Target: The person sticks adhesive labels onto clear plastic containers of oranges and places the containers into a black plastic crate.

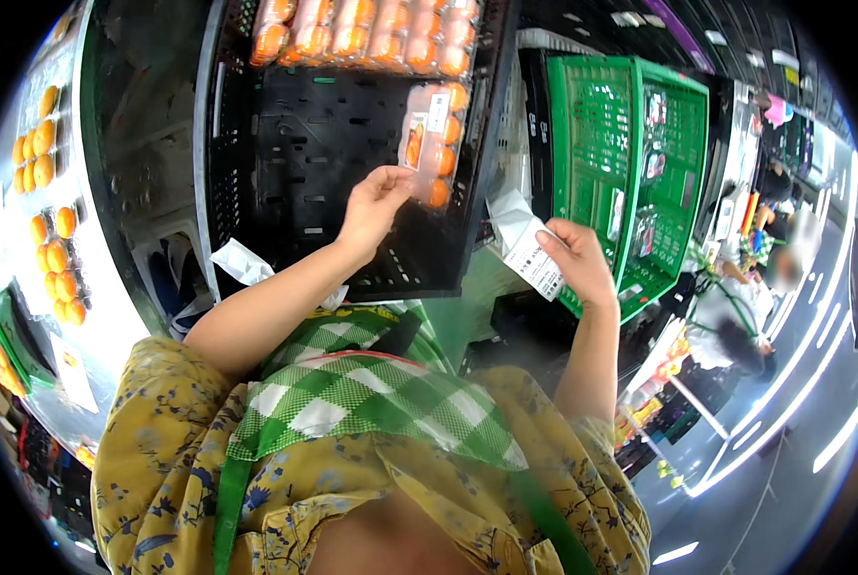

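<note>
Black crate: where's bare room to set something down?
The black crate is bare between its left wall and the lone fruit pack, below the row of fruit packs. The far end is crowded by that row; the right side, by the lone pack and the left hand.

Grey floor (750, 522) and bright white light strips (837, 440), right.

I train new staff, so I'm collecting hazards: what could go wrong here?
The label strip in the right hand hangs close to the black crate's rim and might snag. The left hand is at the near end of a fruit pack; pressing hard there could dent the clear plastic.
</note>
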A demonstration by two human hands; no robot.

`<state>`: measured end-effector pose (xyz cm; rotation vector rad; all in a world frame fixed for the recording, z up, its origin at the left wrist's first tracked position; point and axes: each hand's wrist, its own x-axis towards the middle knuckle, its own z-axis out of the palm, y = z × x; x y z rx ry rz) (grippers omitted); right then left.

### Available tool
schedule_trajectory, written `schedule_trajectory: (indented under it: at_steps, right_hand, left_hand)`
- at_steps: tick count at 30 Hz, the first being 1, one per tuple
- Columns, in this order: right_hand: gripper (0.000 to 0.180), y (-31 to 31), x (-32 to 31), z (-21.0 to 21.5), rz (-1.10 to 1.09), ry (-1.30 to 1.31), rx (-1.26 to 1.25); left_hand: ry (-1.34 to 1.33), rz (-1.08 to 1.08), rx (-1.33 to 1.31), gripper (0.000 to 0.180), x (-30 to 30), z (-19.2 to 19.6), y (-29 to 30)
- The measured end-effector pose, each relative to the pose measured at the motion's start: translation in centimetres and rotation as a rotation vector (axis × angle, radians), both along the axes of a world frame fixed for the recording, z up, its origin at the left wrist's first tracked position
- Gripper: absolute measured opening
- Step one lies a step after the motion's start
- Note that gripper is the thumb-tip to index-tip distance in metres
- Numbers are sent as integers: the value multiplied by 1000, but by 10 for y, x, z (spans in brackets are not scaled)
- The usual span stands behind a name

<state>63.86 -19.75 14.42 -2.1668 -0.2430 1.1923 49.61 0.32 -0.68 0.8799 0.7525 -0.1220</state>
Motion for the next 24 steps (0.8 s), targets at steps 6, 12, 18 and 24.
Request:
schedule_trajectory:
  at_steps: [6,12,18,24]
  right_hand:
    - [8,12,-13,27,-26,61,428]
    - [7,13,-45,42,107,-434,433]
    - [12,-94,-47,85,-871,-1123,552]
    - [23,-203,-80,214,-955,-1585,616]
  left_hand:
    - [-339,-336,-57,40,-23,81,-7]
    - [-520,-236,208,59,-13,119,-47]
    - [-596,-425,463,61,-48,123,-48]
    - [-580,-619,1094,43,-112,86,-33]
